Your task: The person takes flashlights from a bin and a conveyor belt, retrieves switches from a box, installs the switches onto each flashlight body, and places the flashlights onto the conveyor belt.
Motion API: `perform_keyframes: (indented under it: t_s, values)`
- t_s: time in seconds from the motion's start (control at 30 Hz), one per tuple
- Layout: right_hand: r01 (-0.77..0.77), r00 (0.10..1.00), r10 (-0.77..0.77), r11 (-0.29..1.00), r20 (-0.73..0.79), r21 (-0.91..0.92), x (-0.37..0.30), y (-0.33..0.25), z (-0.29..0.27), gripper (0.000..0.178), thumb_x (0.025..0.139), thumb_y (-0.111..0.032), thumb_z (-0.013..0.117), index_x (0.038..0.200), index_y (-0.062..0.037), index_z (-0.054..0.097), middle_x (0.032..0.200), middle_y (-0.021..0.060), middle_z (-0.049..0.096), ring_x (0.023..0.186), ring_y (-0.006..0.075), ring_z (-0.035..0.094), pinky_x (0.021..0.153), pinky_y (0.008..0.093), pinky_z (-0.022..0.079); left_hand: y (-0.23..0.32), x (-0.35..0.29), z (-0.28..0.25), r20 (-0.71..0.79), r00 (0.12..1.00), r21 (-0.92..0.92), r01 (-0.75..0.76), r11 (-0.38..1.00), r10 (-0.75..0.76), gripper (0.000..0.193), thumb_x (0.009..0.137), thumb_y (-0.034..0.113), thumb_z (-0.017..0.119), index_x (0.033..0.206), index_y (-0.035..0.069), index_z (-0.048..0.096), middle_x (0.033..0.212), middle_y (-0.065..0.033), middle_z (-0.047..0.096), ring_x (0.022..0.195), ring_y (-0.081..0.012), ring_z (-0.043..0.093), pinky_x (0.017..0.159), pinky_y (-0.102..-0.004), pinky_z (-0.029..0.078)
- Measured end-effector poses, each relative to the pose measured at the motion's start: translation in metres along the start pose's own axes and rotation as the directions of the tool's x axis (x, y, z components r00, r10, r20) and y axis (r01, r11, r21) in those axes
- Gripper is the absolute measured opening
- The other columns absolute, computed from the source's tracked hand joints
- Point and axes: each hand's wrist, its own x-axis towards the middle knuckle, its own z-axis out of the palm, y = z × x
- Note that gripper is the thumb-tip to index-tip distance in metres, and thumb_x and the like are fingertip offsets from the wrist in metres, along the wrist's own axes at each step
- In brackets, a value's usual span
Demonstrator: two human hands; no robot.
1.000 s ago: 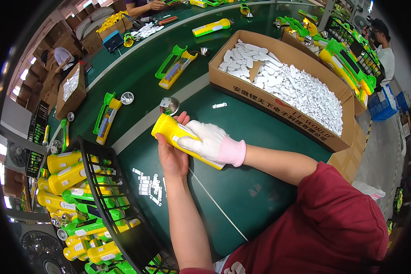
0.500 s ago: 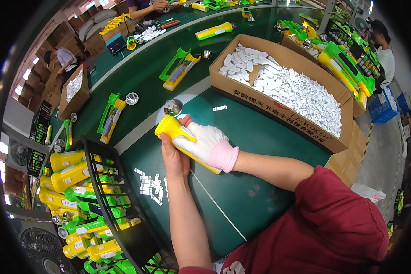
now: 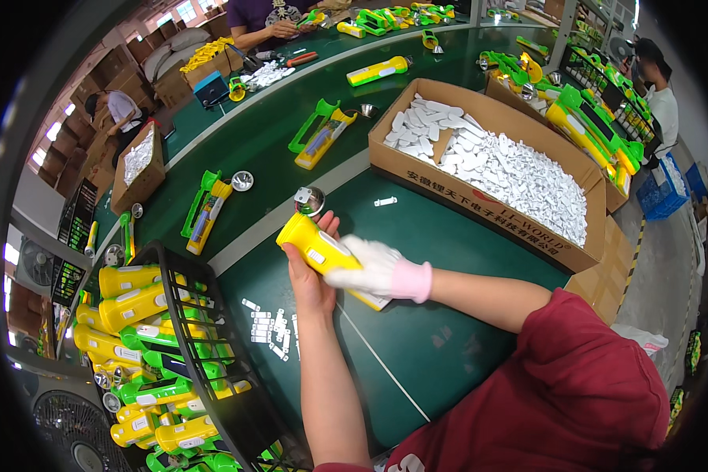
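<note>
A yellow flashlight body (image 3: 299, 231), with a white switch on its side, lies slanted over the green work surface. Its wide end points up and left. My bare left hand (image 3: 313, 285) is closed around it from below and the left. On the near part of the body rests my right hand (image 3: 377, 271), in a white glove with a pink cuff, its fingers pressed against the housing. A silver reflector (image 3: 310, 201) sits just past the flashlight's wide end. Several small white strips (image 3: 269, 328) lie left of my left forearm, and one white strip (image 3: 385, 201) lies farther up.
A black crate (image 3: 193, 338) of yellow and green flashlights stands at the left. At the far right is a cardboard box (image 3: 480, 193) of white plastic parts. Opened flashlights (image 3: 322, 138) lie on the green belt (image 3: 267, 149). Other people work beyond it.
My gloved right hand has slid down the flashlight toward its narrow end, uncovering the white switch. My left hand still holds the flashlight. The whole view has shifted slightly.
</note>
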Motion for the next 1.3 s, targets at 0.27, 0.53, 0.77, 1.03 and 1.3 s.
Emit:
perform_keyframes:
  t_s: [0.27, 0.53, 0.77, 1.03, 1.3]
  values:
    - [-0.178, 0.979, 0.159, 0.971, 0.127, 0.158, 0.035, -0.009, -0.014, 0.06, 0.072, -0.055, 0.056, 0.095, 0.0007, 0.055, 0.082, 0.0176, 0.061, 0.075, 0.0235, 0.062, 0.066, 0.0309, 0.046, 0.001, 0.007, -0.008, 0.001, 0.999, -0.164, 0.038, 0.986, -0.039, 0.08, 0.084, 0.066, 0.027, 0.13, 0.001, 0.032, 0.131, -0.0148, 0.042, 0.123, -0.0268, 0.038, 0.104, -0.0383, 0.028]
    - [-0.252, 0.949, 0.312, 0.835, -0.043, 0.489, 0.188, 0.019, 0.015, 0.053, 0.078, -0.04, 0.053, 0.101, 0.0082, 0.056, 0.092, 0.0199, 0.061, 0.078, 0.0286, 0.063, 0.059, 0.0363, 0.053, -0.001, 0.006, -0.004, -0.062, 0.993, -0.13, 0.087, 0.988, -0.096, 0.069, 0.091, 0.052, 0.033, 0.133, -0.002, 0.021, 0.135, -0.0238, 0.031, 0.125, -0.0306, 0.034, 0.103, -0.0404, 0.03]
    - [-0.276, 0.961, 0.268, 0.953, -0.074, -0.127, 0.249, 0.02, -0.005, 0.039, 0.084, -0.034, 0.044, 0.101, -0.0019, 0.06, 0.097, 0.0161, 0.063, 0.084, 0.0298, 0.063, 0.064, 0.0393, 0.052, -0.001, 0.007, -0.005, 0.01, 0.986, -0.085, 0.168, 0.982, -0.168, 0.058, 0.093, 0.047, 0.035, 0.124, -0.001, 0.038, 0.122, -0.0175, 0.047, 0.113, -0.0254, 0.047, 0.094, -0.0337, 0.038]
    - [-0.27, 0.938, 0.018, 0.668, -0.347, -0.694, 0.259, 0.002, 0.039, 0.021, 0.082, -0.015, 0.053, 0.1, -0.0086, 0.059, 0.086, 0.0074, 0.066, 0.082, 0.0227, 0.065, 0.065, 0.0341, 0.052, 0.001, 0.009, -0.006, 0.017, 0.985, -0.103, 0.172, 0.98, -0.171, 0.051, 0.093, 0.044, 0.037, 0.118, 0.001, 0.045, 0.108, -0.0105, 0.055, 0.098, -0.0195, 0.053, 0.086, -0.0304, 0.041]
    - [-0.217, 0.97, 0.158, 0.218, -0.185, -0.952, 0.274, -0.023, -0.037, 0.049, 0.074, -0.036, 0.065, 0.117, -0.0147, 0.057, 0.121, 0.0054, 0.055, 0.113, 0.0243, 0.051, 0.09, 0.0455, 0.036, -0.002, 0.01, -0.007, 0.011, 0.984, -0.137, 0.177, 0.975, -0.177, 0.049, 0.093, 0.043, 0.038, 0.117, 0.001, 0.046, 0.105, -0.0098, 0.056, 0.095, -0.0187, 0.053, 0.084, -0.03, 0.041]
